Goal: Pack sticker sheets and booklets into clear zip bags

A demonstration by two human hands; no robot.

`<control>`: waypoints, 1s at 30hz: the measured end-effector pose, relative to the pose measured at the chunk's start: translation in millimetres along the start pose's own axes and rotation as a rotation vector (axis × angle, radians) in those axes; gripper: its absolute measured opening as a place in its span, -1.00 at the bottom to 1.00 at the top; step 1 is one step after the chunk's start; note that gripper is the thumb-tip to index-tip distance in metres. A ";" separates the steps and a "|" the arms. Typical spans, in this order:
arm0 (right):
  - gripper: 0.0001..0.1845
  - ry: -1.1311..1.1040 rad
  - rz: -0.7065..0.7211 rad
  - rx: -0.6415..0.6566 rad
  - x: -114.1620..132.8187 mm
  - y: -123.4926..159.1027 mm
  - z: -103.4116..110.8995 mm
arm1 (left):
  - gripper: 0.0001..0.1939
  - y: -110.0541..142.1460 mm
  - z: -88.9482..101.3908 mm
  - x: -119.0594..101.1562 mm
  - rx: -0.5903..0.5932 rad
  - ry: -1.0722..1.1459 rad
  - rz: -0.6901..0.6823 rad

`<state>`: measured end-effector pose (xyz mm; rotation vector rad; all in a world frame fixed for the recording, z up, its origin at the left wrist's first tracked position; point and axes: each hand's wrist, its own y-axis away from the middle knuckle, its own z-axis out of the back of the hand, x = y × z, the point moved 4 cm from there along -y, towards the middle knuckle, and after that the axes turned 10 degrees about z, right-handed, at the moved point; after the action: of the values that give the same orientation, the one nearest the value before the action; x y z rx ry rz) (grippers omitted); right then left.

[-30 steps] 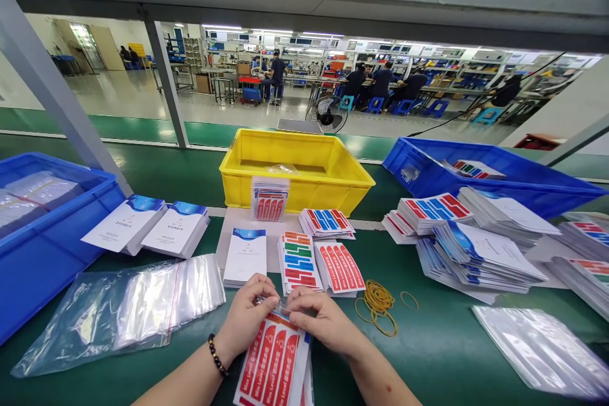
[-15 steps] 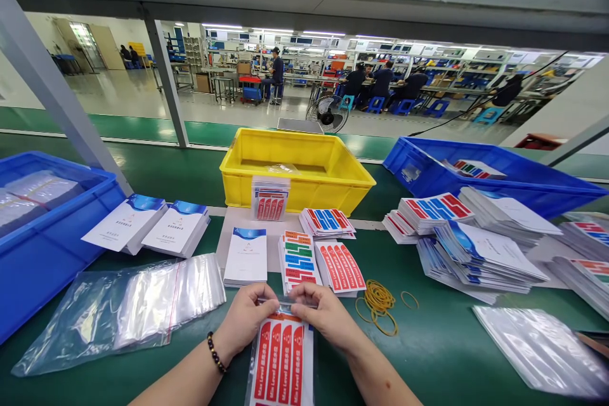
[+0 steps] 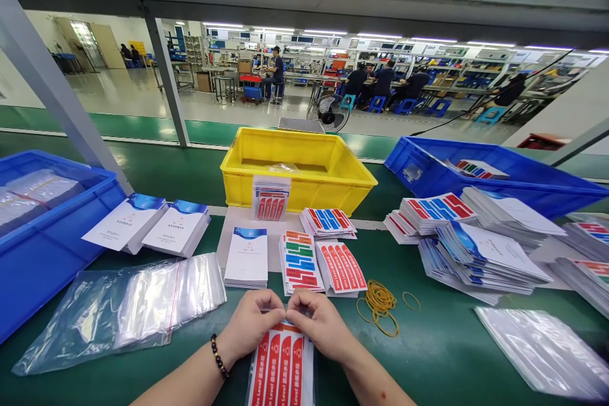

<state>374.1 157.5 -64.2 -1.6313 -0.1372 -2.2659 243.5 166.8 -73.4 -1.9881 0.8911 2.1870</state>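
In the head view, the only one: left hand (image 3: pixel 257 325) and right hand (image 3: pixel 324 325) close together, thumb tips nearly touching, both narrowed in a pinch on the top edge of a clear bag (image 3: pixel 309 384). Held so from both sides, probably to keep this edge straight and tight. Inside the bag, at the near middle of the green table (image 3: pixel 428 346), a red label sheet (image 3: pixel 280 369), printed face up. Impossible to tell whether sealed, being covered by the fingers.

Just beyond the hands, side by side, seemingly for short reach: booklet stack (image 3: pixel 246 259), multicolour sheet stack (image 3: pixel 301 260), red sheet stack (image 3: pixel 341 268). Near the right hand, loosely heaped, rubber bands (image 3: pixel 379 299); to the left, spare clear bags (image 3: pixel 174 297), perhaps for easy picking.
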 end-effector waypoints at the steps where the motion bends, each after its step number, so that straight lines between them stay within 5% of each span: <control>1: -0.86 0.013 0.011 0.011 0.6 0.4 0.3 | -0.81 0.0 0.4 -0.1 0.010 -0.030 -0.004; 3: -0.86 0.045 0.028 0.034 0.3 1.6 0.6 | -0.84 1.2 3.5 -3.4 -0.018 -0.165 -0.070; 6: -0.94 0.190 0.112 0.000 -1.3 2.2 4.3 | -0.85 9.0 11.0 -17.3 -0.215 -0.461 -0.368; 9: -0.87 0.390 0.263 -0.173 -0.8 2.1 14.5 | -0.72 23.1 9.3 -27.0 -0.394 -0.674 -0.663; 11: -0.87 0.473 0.332 -0.297 -0.4 2.2 22.4 | -0.68 30.7 -1.9 -24.1 -0.395 -0.799 -0.762; 16: -0.90 0.531 0.440 -0.443 5.4 2.8 33.0 | -0.39 32.0 -42.9 22.5 -0.110 -1.243 -0.704; 19: -0.88 0.508 0.480 -0.454 10.4 4.2 31.2 | -0.30 27.2 -50.7 50.6 0.036 -1.367 -0.650; 30: -0.85 0.513 0.586 -0.432 12.9 5.3 18.6 | -0.37 19.3 -47.4 65.2 0.056 -1.397 -0.572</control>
<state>389.0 154.8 -46.5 -0.9960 0.8843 -2.2175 267.0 108.1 -127.0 -0.2370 0.1099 2.2972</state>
